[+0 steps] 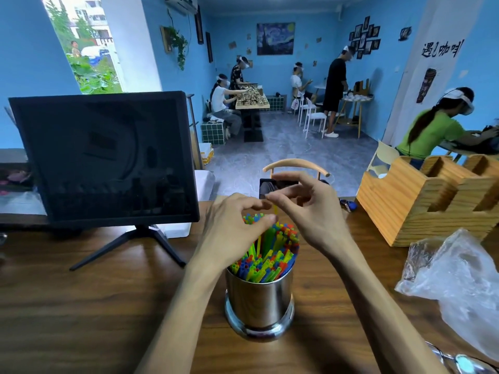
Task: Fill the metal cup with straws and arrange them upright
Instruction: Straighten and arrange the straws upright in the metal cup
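Straws nearly in; both hands working the tops.

Steel cup [259, 300] upright on wooden counter [81, 306], packed with coloured straws [270, 255], some leaning. Right hand [310, 211] pinches one yellow straw [275, 209] by its tip, likely to stand it straight. Left hand [232, 228], fingers curled, thumb on the bunch, apparently steadying it. Empty plastic bag [456, 282] lies right.

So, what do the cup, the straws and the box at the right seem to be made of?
The cup looks like polished metal, probably stainless steel: it mirrors the tabletop. The straws seem thin plastic, bright and smooth-coloured. The box looks like unpainted light wood with clear grain lines, matt finish.
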Action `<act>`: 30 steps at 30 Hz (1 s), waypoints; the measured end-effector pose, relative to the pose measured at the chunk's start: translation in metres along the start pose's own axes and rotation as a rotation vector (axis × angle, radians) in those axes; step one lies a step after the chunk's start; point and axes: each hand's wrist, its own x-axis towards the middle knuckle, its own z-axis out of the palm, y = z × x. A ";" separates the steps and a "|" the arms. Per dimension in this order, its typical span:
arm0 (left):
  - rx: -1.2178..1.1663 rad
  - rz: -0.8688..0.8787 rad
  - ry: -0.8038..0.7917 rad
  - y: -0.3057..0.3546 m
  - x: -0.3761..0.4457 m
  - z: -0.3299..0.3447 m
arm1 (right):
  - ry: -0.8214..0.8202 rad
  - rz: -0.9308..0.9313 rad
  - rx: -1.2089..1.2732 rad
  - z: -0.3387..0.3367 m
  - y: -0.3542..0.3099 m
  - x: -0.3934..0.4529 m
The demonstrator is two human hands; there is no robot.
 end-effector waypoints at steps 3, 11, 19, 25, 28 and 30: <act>-0.151 0.052 0.063 0.010 0.004 0.000 | -0.050 -0.034 0.110 0.002 -0.005 0.004; -0.735 0.033 0.444 0.015 0.002 -0.016 | -0.276 0.052 0.173 -0.010 0.010 -0.005; -0.680 -0.122 0.167 -0.005 -0.012 -0.029 | -0.126 0.301 0.628 -0.052 0.017 0.009; -0.075 -0.115 -0.134 -0.011 -0.019 -0.009 | 0.021 0.174 0.585 -0.036 0.011 0.011; 0.109 -0.110 -0.144 -0.009 -0.018 -0.009 | -0.002 0.005 0.328 -0.023 0.007 0.007; 0.123 -0.113 -0.077 -0.008 -0.018 -0.008 | -0.073 -0.104 0.058 -0.015 0.010 0.002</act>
